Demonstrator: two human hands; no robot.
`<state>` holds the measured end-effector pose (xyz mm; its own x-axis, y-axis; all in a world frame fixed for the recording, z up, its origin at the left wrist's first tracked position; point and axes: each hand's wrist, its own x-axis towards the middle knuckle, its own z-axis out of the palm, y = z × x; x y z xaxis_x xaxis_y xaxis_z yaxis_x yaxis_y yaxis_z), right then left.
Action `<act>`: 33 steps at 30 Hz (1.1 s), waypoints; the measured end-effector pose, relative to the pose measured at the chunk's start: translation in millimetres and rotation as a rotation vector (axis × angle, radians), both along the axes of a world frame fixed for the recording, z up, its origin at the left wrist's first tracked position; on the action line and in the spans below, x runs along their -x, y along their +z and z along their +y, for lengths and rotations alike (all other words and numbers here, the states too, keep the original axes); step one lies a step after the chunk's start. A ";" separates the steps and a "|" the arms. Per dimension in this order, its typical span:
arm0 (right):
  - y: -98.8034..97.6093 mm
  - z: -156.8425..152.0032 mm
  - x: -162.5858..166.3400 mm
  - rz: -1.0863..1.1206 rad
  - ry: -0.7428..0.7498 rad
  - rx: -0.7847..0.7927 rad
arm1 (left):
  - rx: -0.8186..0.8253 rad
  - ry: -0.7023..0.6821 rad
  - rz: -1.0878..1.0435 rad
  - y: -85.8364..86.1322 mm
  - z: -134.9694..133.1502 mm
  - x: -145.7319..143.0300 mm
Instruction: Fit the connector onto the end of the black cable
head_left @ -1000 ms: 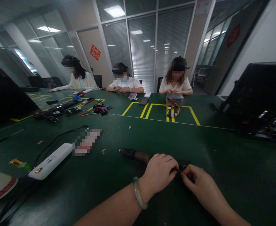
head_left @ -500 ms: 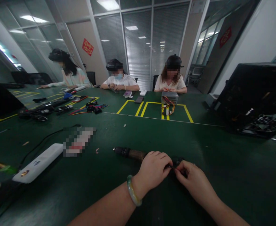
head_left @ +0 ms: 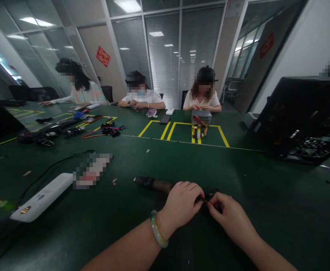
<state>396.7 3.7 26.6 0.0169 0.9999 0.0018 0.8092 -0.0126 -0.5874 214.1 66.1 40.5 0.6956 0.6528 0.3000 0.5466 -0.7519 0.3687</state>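
Observation:
My left hand (head_left: pixel 183 203), with a green bangle (head_left: pixel 158 229) on its wrist, is closed, with thumb and fingertips pinched together. Facing it, my right hand (head_left: pixel 231 212) is pinched too, and the fingertips nearly meet. A small dark piece shows between them, too small and dim to name. Behind both hands lies a dark, rod-shaped tool (head_left: pixel 162 185) that looks like an electric screwdriver. Its metal tip points left; my left hand hides part of its body, and I cannot tell whether the hand touches it.
To the left lie a white power bank (head_left: pixel 42 197), a black cable (head_left: pixel 55 162) and a screwdriver with a green and yellow handle (head_left: pixel 0 203). Cable bundles (head_left: pixel 108 130) are farther back. A black computer case (head_left: pixel 303 120) stands right. Several people sit opposite, one behind a power supply (head_left: pixel 201 117).
The view has shifted slightly, so table things sit a little farther left. Both hands keep their pinch at nearly the same spot.

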 end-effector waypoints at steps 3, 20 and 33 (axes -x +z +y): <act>-0.2 0.5 0.2 0.001 0.003 -0.020 | -0.006 0.004 0.017 -0.3 0.2 -0.5; 2.0 0.0 0.1 0.022 0.002 0.004 | 0.012 -0.004 -0.018 -0.9 0.3 0.9; -4.9 1.2 -1.4 0.004 0.003 -0.016 | -0.015 -0.012 -0.015 -1.5 -0.2 0.9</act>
<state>398.1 4.9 21.7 0.0138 0.9997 0.0177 0.8071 -0.0007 -0.5905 213.3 65.8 39.0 0.6990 0.6396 0.3200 0.5318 -0.7640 0.3653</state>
